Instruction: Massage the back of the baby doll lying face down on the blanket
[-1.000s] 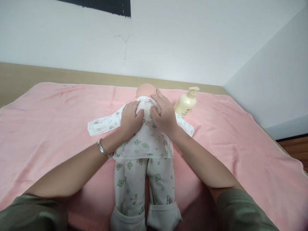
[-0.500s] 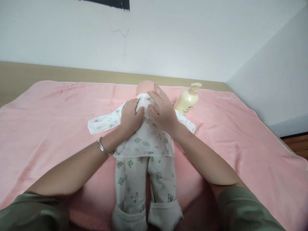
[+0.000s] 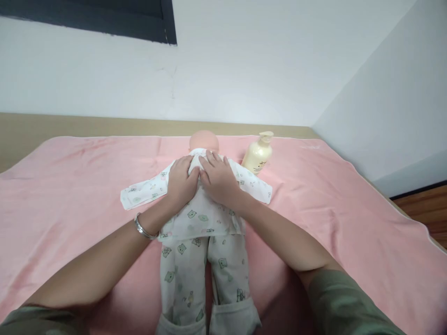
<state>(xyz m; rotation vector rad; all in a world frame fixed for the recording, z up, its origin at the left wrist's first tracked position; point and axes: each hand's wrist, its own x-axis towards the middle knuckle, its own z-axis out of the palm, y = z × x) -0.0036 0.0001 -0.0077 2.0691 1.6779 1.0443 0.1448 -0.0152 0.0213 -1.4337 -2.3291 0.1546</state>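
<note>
A baby doll (image 3: 204, 141) lies stretched out on a pink blanket, its bare head toward the wall and no face showing. It wears a white long-sleeved top (image 3: 202, 221) and matching trousers (image 3: 185, 279), both printed with small green animals. My left hand (image 3: 182, 182) rests flat on the left of the doll's upper back, with a silver bangle at the wrist. On the right of the upper back lies my right hand (image 3: 220, 179), its fingers spread toward the doll's neck. The two thumbs nearly meet along the middle. Neither hand grasps anything.
A cream pump bottle (image 3: 257, 154) stands tilted just beyond the doll's right-hand sleeve. The pink blanket (image 3: 84, 186) covers a wooden surface (image 3: 70, 122) that ends at a white wall. A dark panel (image 3: 139, 21) hangs on that wall at upper left.
My right hand has come down from a raised position beside the doll's head onto its upper back. My left hand stays in place on the doll. The view has tilted slightly upward.
</note>
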